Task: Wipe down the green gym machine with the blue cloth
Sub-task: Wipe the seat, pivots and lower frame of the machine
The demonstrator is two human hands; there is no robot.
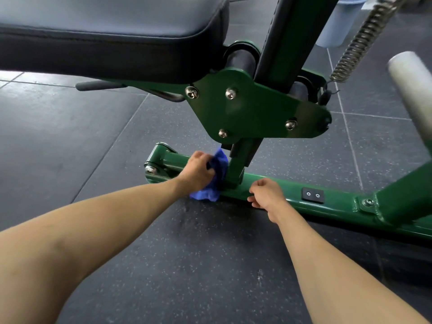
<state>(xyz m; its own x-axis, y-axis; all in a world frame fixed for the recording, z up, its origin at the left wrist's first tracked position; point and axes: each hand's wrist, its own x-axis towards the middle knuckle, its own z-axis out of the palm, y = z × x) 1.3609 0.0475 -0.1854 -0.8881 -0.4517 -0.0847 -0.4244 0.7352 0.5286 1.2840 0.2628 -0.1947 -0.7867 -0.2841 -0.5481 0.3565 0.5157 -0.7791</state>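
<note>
Cloth (221, 163), clenched by left hand (196, 171), hides where post (236, 167) meets base bar (339, 202); right hand (266, 195) curls on bar, grip unclear.

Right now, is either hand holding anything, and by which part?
The left hand grips the blue cloth around its bunched middle, against the base bar. The right hand rests curled on that bar, holding nothing.

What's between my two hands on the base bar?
In the head view, the green upright post rises from the base bar between the left hand, which grips the blue cloth, and the right hand.
</note>
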